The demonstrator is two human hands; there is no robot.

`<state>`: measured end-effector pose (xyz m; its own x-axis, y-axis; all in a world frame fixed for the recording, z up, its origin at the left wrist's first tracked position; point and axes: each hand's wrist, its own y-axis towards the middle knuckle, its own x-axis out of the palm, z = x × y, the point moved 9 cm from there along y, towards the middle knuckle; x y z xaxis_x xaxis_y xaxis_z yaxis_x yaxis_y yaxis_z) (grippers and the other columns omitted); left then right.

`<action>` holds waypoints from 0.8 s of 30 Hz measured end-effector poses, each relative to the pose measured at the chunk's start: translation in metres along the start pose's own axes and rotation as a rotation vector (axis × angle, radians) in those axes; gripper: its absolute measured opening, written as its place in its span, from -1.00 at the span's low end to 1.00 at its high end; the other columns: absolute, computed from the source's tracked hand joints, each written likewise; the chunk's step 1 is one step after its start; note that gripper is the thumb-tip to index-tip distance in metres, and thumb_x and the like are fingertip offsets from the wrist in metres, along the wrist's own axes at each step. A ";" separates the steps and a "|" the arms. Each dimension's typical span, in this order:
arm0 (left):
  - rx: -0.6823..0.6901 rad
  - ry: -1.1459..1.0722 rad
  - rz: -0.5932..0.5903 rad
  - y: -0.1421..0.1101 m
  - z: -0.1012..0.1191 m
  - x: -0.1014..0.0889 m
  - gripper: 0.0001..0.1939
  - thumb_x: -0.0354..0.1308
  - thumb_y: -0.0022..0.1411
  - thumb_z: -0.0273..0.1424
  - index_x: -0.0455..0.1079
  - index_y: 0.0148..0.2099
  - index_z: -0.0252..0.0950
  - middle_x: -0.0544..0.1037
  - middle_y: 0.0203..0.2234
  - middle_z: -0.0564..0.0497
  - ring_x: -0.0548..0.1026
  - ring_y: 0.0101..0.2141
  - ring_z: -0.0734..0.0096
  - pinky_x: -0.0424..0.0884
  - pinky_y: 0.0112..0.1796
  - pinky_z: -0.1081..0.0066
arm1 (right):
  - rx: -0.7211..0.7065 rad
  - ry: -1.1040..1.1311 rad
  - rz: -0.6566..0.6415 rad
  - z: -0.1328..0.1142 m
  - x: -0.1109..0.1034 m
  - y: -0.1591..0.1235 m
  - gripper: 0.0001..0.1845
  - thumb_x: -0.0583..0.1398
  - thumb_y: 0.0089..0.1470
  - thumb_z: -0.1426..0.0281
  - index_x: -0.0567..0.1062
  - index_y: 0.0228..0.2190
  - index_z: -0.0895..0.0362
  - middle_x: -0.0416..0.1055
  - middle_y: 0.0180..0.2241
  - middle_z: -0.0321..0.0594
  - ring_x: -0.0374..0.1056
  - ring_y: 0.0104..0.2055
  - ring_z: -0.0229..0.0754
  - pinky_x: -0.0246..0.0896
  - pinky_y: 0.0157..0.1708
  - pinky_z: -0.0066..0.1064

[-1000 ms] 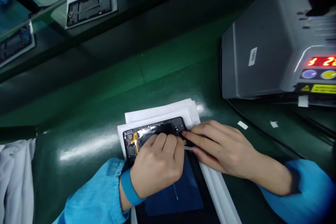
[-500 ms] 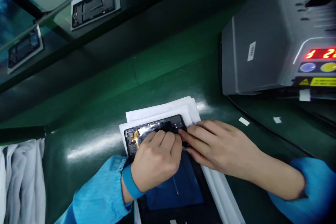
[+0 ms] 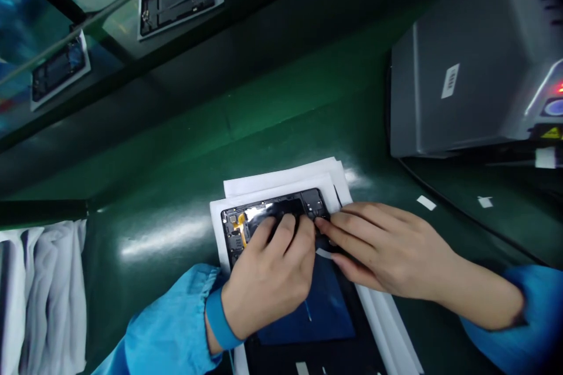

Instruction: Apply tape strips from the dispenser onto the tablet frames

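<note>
A black phone housing lies flat on a stack of white paper sheets, on the green tabletop. Its long axis runs away from the person, leaning slightly, with the far short end resting on the paper and the near end running out of view at the bottom. At the far end the inner side shows, with a gold flex cable near one corner and a glossy strip of film across the top. Blue film still covers the near part.

The left hand lies over the far end, its fingers curved down onto the housing; whether it grips, I cannot tell. The right hand comes in from the side with its fingertips drawn together at the housing's far corner, just beside a small white strip. Whether they pinch anything is hidden.

A blue wristband circles the left wrist. A grey machine stands on the tabletop to the right, and a white cloth hangs at the left.
</note>
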<state>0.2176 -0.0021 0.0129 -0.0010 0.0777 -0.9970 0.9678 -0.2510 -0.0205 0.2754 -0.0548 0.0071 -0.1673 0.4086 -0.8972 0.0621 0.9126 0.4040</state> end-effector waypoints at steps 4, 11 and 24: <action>0.016 -0.014 0.006 -0.003 0.001 0.003 -0.59 -0.15 0.33 -0.51 0.32 0.13 -0.53 0.41 0.05 -0.21 0.37 0.02 0.09 0.28 0.02 0.16 | 0.054 0.073 0.037 0.005 -0.002 0.002 -0.74 0.10 0.16 0.40 0.47 -0.15 0.24 0.48 -0.31 -0.15 0.38 -0.26 -0.18 0.33 -0.33 -0.35; 0.017 -0.036 0.064 -0.003 0.002 0.001 -0.60 -0.15 0.32 -0.53 0.36 0.09 -0.54 0.44 0.02 -0.23 0.41 0.00 0.08 0.32 -0.01 0.17 | 0.132 -0.047 0.106 0.007 -0.006 0.009 -0.79 0.22 0.08 0.53 0.45 -0.18 0.21 0.50 -0.39 -0.25 0.40 -0.39 -0.31 0.31 -0.36 -0.46; 0.002 -0.060 0.117 -0.004 0.001 -0.001 -0.61 -0.15 0.31 -0.55 0.38 0.07 -0.56 0.46 -0.01 -0.25 0.44 -0.04 0.09 0.33 -0.04 0.18 | 0.110 -0.054 0.106 0.004 -0.005 0.013 -0.80 0.26 0.03 0.57 0.47 -0.23 0.27 0.50 -0.39 -0.20 0.40 -0.39 -0.29 0.30 -0.34 -0.44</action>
<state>0.2137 -0.0019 0.0142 0.0965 -0.0102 -0.9953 0.9616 -0.2572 0.0958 0.2806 -0.0447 0.0163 -0.1014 0.5005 -0.8598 0.1847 0.8587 0.4780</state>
